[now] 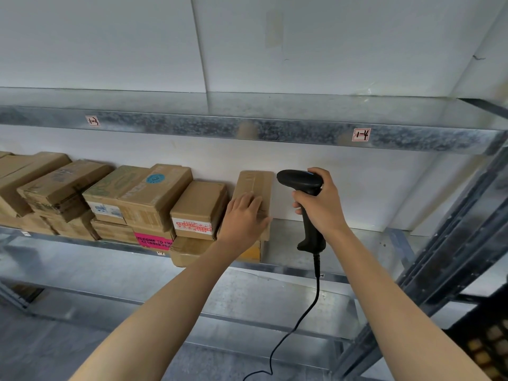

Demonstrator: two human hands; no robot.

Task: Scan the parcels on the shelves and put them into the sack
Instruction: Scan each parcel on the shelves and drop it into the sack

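Note:
A row of brown cardboard parcels stands on the metal shelf [302, 243]. My left hand [243, 218] lies on top of the rightmost parcel [257, 185], fingers spread over its upper face and thumb at its right edge. That parcel sits on another box with a yellow patch [253, 254]. My right hand [320, 204] grips the handle of a black corded barcode scanner [302, 182], its head level with the parcel's right side and pointing left. No sack is in view.
More parcels fill the shelf to the left, among them one with a red-and-white label [193, 226], one with a pink label [154, 240] and one with a blue sticker [155, 178]. An upper shelf beam [247, 130] runs overhead. A dark shelf upright [453, 257] stands at the right.

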